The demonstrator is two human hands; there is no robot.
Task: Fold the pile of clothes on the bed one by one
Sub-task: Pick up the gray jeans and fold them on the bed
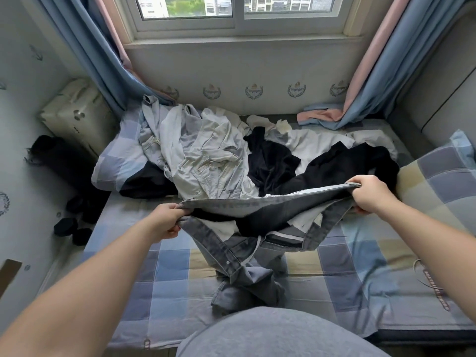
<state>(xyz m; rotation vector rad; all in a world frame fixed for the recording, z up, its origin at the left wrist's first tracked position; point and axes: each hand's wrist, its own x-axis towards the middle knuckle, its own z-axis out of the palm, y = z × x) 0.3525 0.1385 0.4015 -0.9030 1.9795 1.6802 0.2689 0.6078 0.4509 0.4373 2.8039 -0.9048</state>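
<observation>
Both hands hold a pair of grey jeans (247, 228) by the waistband above the near middle of the bed (347, 266). The left hand (167, 220) has its fingers (173, 231) curled tight round the waistband's left end; the right hand (368, 194) grips the right end in the same way, so the band is stretched between them and gapes open, showing the white pocket linings and the zip. The legs hang down and lie crumpled on the checked sheet, just in front of the person's grey-clad body.

Beyond the jeans, the pile (206, 150) lies across the far half of the bed: pale blue and white garments to the left, black ones (334, 166) to the right, touching and overlapping. A checked pillow (443, 173) sits at the right edge. Blue and pink curtains (401, 60) hang at either side of the window (231, 11) on the far wall.
</observation>
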